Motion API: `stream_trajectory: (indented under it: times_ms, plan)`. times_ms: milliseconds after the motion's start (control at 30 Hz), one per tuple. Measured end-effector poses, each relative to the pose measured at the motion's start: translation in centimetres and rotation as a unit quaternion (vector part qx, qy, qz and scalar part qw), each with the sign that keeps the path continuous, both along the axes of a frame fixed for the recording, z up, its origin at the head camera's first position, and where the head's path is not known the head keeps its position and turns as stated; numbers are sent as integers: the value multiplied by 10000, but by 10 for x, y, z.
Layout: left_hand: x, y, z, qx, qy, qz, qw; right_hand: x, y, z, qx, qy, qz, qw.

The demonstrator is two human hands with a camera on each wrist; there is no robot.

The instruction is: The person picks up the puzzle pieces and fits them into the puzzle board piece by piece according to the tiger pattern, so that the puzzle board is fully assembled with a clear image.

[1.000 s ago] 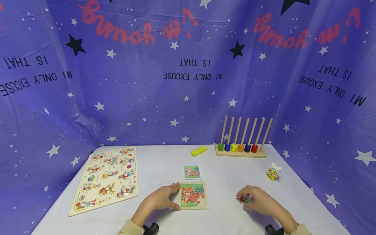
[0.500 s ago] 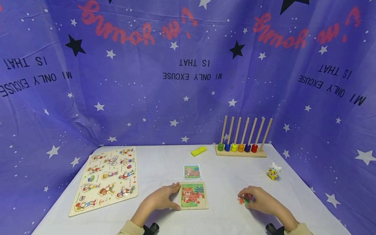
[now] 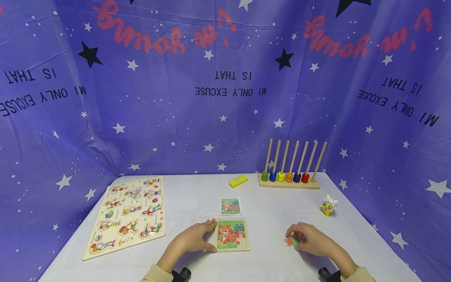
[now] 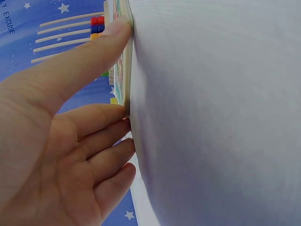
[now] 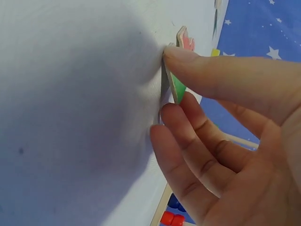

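A square wooden jigsaw board [image 3: 228,234] with a red tiger picture lies before me, a gap showing bare wood at its lower right. My left hand [image 3: 194,237] rests against its left side, thumb at the near corner and fingertips at the far one. In the left wrist view the thumb [image 4: 117,29] touches the board's edge. Off to the right, my right hand [image 3: 311,239] pinches a red and green jigsaw piece [image 3: 291,241] low over the table. The right wrist view shows this jigsaw piece [image 5: 178,87] tilted, with the thumb [image 5: 188,59] against it.
Behind the board lies a small picture card [image 3: 230,206], with a yellow block [image 3: 238,181] farther back. A large peg puzzle [image 3: 128,213] fills the left side. At the back right stand a bead rack [image 3: 289,183] and a small yellow toy figure [image 3: 328,206].
The jigsaw piece, at first mostly covered by my right fingers, now shows more of its red and green face. My right hand has shifted slightly right; the left hand has stayed put.
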State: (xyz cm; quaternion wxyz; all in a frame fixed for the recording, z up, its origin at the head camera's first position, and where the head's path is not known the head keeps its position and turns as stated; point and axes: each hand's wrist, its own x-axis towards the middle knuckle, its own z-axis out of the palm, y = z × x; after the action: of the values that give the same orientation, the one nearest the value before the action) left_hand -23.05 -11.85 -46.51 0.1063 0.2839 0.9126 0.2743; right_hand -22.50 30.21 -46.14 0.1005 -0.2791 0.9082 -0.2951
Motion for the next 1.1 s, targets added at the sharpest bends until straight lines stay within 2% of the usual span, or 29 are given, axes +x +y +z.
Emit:
stream_trajectory:
  times_ms: [233,433,900,1100]
  plan:
    - [0,0,0,-17,7,11,10000,-2,-1,1,-126,-120,-92,9998]
    - [0,0,0,-34,24,18,10000,-2,-6,4,-387,89,52,9992]
    - [2,1,2,37,-15,13,10000,-3,-35,10,-318,442,261,9982]
    - [2,1,2,35,-35,30,10000,-6,-51,9,-399,364,217,9983]
